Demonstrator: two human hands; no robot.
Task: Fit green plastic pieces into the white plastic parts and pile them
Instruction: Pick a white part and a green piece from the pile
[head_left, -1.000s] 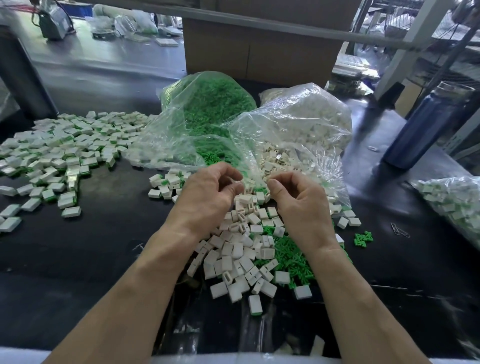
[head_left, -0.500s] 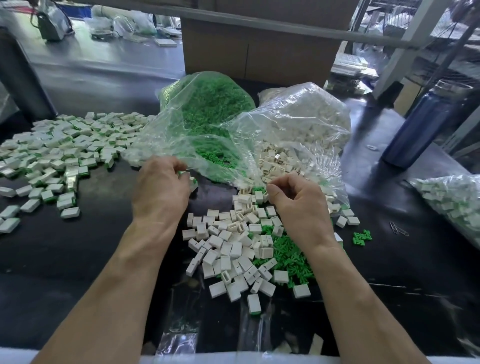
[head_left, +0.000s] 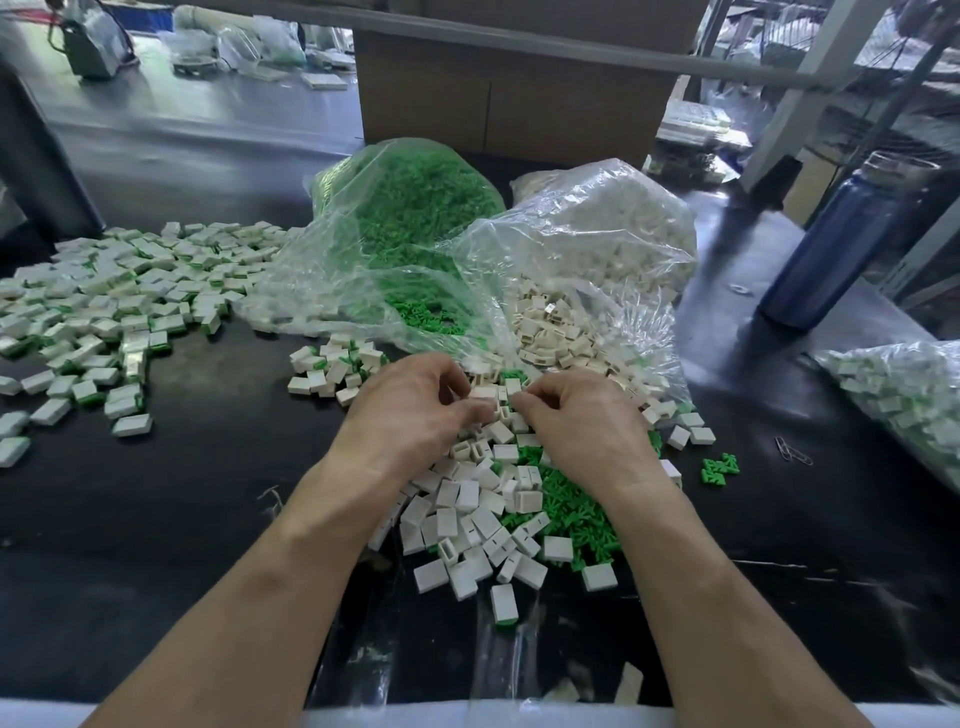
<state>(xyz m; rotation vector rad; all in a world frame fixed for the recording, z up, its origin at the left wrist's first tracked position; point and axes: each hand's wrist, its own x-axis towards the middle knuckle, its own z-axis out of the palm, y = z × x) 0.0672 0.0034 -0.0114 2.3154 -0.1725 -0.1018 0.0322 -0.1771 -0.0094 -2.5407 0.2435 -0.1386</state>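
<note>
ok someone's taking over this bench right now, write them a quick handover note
Left hand pinches a white part; right hand pinches something too small to name against it.
Loose white parts and green pieces lie under the wrists; open supply bags behind.
Done: big finished pile far left, small one beside the left hand.
Left: most loose stock, plus the bags.

White parts heaped beside green pieces.
</note>
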